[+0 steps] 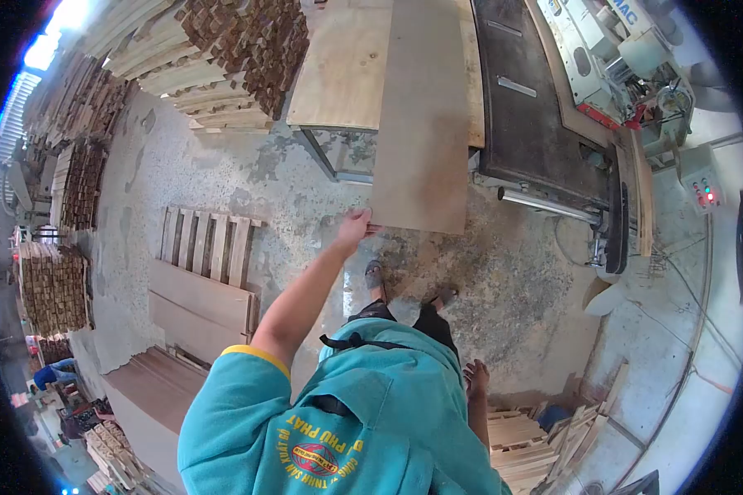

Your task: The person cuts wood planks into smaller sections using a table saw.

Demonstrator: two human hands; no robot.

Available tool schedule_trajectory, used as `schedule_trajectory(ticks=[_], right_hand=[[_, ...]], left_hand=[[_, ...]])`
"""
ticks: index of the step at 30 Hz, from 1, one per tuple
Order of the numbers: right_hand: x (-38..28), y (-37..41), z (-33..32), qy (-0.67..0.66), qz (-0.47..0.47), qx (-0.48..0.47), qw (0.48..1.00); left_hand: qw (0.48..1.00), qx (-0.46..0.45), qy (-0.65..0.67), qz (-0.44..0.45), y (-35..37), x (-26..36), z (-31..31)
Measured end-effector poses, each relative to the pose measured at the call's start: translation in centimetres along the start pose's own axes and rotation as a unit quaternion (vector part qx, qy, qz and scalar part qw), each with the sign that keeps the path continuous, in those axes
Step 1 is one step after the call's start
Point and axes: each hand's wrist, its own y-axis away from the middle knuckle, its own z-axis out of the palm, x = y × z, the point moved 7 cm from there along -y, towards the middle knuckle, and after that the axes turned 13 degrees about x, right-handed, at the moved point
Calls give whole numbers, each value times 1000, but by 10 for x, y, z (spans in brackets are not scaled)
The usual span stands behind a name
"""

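Note:
A long brown wooden board [425,124] lies over a plywood-topped table [338,66], its near end jutting out past the table's edge above the floor. My left hand [357,228] is closed on the board's near left corner, my arm stretched forward. Down at my right side hangs my right hand [475,378], apart from the board. Its fingers are loosely bent and spread, with nothing seen in them.
A dark machine table [528,124] with a metal roller [549,205] adjoins on the right, near a control box [702,190]. Stacked wood strips [239,58] stand at back left. A pallet with brown boards [198,305] lies on the left; loose wood pieces [524,450] lie at lower right.

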Motion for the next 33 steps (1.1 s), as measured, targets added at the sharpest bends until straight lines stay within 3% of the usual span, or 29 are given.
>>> schedule_trajectory(ticks=[5,7,9,11,13,15,17,18,20,21,23,25,27,31,33], right_hand=[[-25,7,21,-20,-24,-23,999],[-48,14,36,-20,-53,-27,998],[-88,32,57,8,-131,-39,991],[-120,45,78,14,-174,-59,983],[-159,65,100,44,-296,-74,951],[-189,86,124,46,-332,-88,938],[-218,110,145,123,-518,-72,844],[-227,116,153,114,-524,-75,841],[-248,157,173,210,-665,-53,715],[-255,172,176,203,-671,-54,711],[-267,216,186,244,-743,-72,619],[-262,215,192,283,-732,-95,612],[-259,214,192,329,-738,-53,586],[-268,198,181,336,-703,-30,626],[-276,189,172,330,-693,33,640]], left_hand=[[995,-10,92,-24,6,-26,19],[981,-46,168,-82,11,-42,31],[942,-45,270,-193,26,-60,42],[916,-180,298,-199,37,-77,58],[907,-153,305,-249,55,-100,67],[907,-135,307,-255,82,-100,76],[915,-140,294,-236,84,-115,78],[918,-143,293,-226,78,-125,78],[947,-179,219,-152,63,-146,80],[957,-194,181,-115,55,-156,81],[969,-219,107,-41,47,-166,83],[971,-228,71,2,52,-159,85],[921,-272,215,-176,96,-147,93],[951,-202,157,-173,136,-118,108],[952,-219,166,-135,158,-98,120]])
